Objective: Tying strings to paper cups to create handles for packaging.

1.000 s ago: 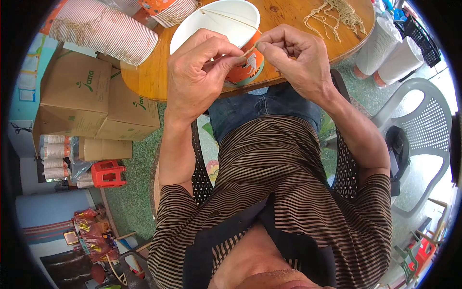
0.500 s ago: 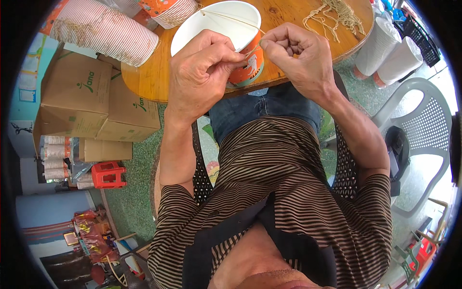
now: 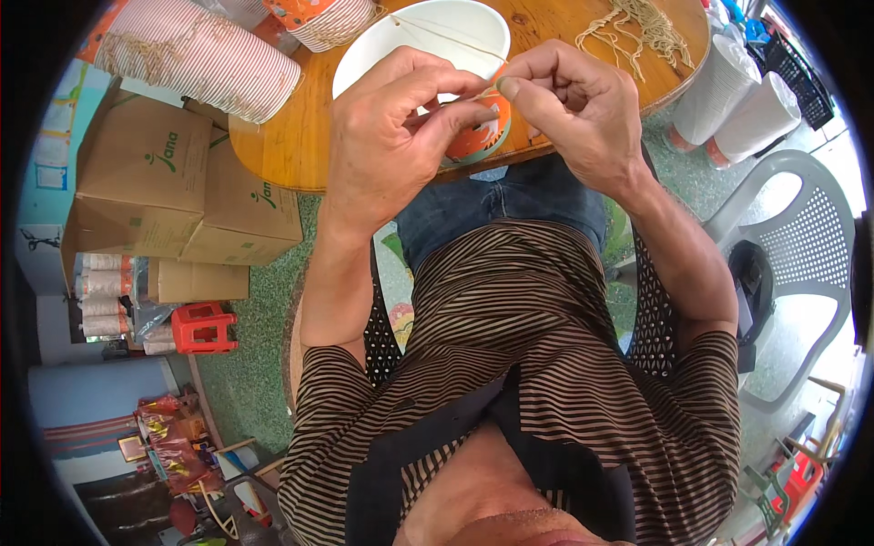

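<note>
A paper bowl, white inside and orange-patterned outside, sits at the near edge of a round wooden table. A thin beige string runs taut across its mouth. My left hand grips the bowl's near rim, fingertips pinched at the string. My right hand is curled beside it, thumb and forefinger pinching the string's end at the rim. The two hands almost touch over the bowl's orange side.
A loose bunch of cut strings lies on the table at the right. A lying stack of striped cups and an orange bowl are at the left. Cardboard boxes, a red stool, white cup stacks and a plastic chair stand around.
Both hands have drawn closer together at the bowl's rim, fingers working the string. The bowl stays in place.
</note>
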`<state>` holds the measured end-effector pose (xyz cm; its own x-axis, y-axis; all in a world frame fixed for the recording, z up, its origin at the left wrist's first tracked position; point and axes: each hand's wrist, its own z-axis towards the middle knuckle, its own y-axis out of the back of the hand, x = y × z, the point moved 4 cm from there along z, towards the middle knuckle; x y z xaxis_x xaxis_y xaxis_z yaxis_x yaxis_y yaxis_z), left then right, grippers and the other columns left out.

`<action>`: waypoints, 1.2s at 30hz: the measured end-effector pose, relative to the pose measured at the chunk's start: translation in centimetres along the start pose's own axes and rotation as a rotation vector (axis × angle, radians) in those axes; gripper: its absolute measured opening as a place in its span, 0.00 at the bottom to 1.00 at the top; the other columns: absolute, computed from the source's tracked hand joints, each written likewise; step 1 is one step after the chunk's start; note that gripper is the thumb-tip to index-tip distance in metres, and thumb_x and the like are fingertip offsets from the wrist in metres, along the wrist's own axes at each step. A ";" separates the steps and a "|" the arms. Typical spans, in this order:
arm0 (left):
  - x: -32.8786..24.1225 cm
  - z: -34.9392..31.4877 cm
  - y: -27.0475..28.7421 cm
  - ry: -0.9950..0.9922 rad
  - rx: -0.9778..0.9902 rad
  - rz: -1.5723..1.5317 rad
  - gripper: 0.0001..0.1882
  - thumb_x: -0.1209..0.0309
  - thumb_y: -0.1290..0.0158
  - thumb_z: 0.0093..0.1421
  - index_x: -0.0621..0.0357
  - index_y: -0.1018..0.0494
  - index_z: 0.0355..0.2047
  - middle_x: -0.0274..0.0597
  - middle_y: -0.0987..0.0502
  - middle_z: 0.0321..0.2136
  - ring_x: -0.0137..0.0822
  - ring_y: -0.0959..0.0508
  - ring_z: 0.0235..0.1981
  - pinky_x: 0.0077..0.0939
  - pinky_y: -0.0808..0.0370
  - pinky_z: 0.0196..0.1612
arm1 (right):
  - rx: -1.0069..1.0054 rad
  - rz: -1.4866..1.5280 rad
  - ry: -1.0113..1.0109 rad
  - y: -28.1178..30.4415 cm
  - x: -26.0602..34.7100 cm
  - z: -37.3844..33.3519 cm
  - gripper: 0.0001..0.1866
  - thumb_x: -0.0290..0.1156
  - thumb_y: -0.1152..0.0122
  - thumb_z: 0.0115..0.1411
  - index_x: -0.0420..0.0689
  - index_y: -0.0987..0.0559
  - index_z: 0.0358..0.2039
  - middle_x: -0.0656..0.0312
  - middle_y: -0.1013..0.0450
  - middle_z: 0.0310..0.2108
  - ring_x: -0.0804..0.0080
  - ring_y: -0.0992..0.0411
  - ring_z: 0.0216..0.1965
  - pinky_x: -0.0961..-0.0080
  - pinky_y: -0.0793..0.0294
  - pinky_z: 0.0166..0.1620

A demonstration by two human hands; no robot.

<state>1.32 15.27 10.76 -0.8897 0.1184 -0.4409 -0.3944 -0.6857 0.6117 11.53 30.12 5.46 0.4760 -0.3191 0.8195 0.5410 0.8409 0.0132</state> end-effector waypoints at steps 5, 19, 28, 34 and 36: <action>-0.4 0.4 -0.2 -0.112 -0.040 0.044 0.08 0.80 0.31 0.52 0.61 0.16 0.33 0.38 0.18 0.30 0.29 0.17 0.30 0.22 0.20 0.32 | 0.012 -0.010 0.045 0.1 0.7 0.0 0.07 0.29 0.33 0.64 0.39 0.15 0.36 0.77 0.27 0.23 0.94 0.37 0.22 0.90 0.39 0.24; 0.3 -0.9 -0.2 -0.176 -0.123 0.083 0.07 0.78 0.35 0.48 0.55 0.18 0.28 0.35 0.21 0.27 0.37 0.20 0.26 0.29 0.23 0.29 | -0.174 -0.092 0.118 1.7 1.1 0.6 0.07 0.21 0.34 0.64 0.41 0.15 0.43 0.80 0.32 0.23 0.94 0.43 0.22 0.90 0.46 0.24; 3.0 -2.1 2.3 -0.425 -0.252 0.156 0.10 0.78 0.33 0.51 0.56 0.21 0.32 0.38 0.21 0.34 0.41 0.19 0.31 0.32 0.22 0.32 | -0.173 -0.142 0.097 0.3 2.3 0.6 0.08 0.17 0.37 0.65 0.35 0.18 0.44 0.70 0.27 0.26 0.87 0.32 0.23 0.89 0.37 0.26; 4.1 -3.4 5.2 -0.415 -0.345 0.056 0.11 0.81 0.34 0.52 0.57 0.22 0.34 0.40 0.22 0.35 0.41 0.19 0.32 0.31 0.22 0.33 | 0.241 -0.347 -0.065 -1.6 0.6 -0.1 0.18 0.18 0.26 0.53 0.37 0.21 0.44 0.67 0.27 0.35 0.83 0.30 0.32 0.84 0.27 0.38; 3.7 -3.9 5.4 -0.413 -0.358 0.046 0.11 0.82 0.34 0.52 0.58 0.22 0.34 0.40 0.22 0.35 0.41 0.19 0.32 0.31 0.22 0.33 | 0.337 -0.429 0.042 -2.9 0.9 -0.7 0.24 0.20 0.21 0.47 0.38 0.22 0.45 0.64 0.27 0.38 0.80 0.29 0.35 0.82 0.26 0.39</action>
<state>-3.22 9.16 9.87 -0.9490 0.3048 -0.0803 -0.3139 -0.8901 0.3305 10.87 27.07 5.72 0.2922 -0.6759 0.6766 0.4440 0.7225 0.5300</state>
